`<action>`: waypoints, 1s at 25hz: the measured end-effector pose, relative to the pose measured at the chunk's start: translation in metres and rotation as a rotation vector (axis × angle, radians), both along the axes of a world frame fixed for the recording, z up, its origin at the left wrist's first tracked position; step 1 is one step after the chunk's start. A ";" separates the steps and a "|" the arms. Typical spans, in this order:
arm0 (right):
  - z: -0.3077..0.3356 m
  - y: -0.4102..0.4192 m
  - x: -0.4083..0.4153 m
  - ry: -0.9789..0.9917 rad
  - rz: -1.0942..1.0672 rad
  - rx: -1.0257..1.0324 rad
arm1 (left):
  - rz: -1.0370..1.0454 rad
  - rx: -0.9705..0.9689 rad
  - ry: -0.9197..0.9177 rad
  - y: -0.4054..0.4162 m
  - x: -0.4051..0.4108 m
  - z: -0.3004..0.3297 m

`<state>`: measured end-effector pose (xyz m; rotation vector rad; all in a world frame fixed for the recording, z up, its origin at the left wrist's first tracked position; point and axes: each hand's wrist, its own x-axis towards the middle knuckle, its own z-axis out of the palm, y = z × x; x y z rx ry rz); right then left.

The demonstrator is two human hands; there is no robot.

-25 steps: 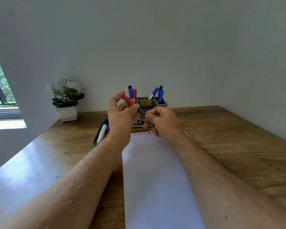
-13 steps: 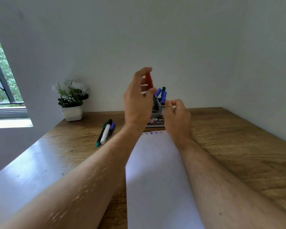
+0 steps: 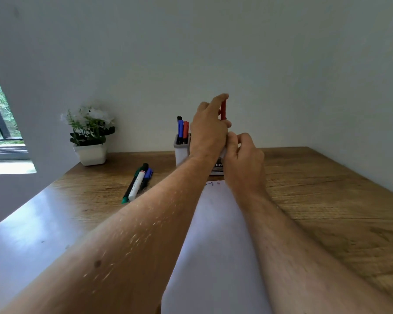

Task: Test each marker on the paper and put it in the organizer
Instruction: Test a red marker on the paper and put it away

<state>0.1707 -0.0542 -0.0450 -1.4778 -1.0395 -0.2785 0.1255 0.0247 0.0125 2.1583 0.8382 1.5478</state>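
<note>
Red marker (image 3: 223,109) upright at frame centre, pinched in left hand (image 3: 208,132) above organizer (image 3: 181,151) — presumably lined up for dropping in. Right hand (image 3: 244,156) beside it, fingers curled; what it holds, cannot tell. Untested markers (image 3: 137,182) lie left of paper (image 3: 216,245).

– What blocks the organizer (image 3: 181,152)?
– Both hands crowd its front; standing markers (image 3: 183,129) fill its left compartment.
– Free room?
– Bare desk (image 3: 327,189) right of the organizer; loose markers (image 3: 137,183) and a plant (image 3: 90,137) lie left.
</note>
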 end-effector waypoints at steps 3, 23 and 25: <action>-0.001 0.002 0.000 0.006 0.016 -0.011 | 0.114 -0.036 0.155 0.008 0.003 -0.006; -0.001 -0.003 -0.001 -0.073 0.119 -0.144 | 0.301 -0.160 0.292 -0.028 -0.100 -0.004; 0.000 -0.005 -0.003 -0.080 0.148 -0.151 | 0.371 -0.152 0.365 -0.027 -0.118 -0.010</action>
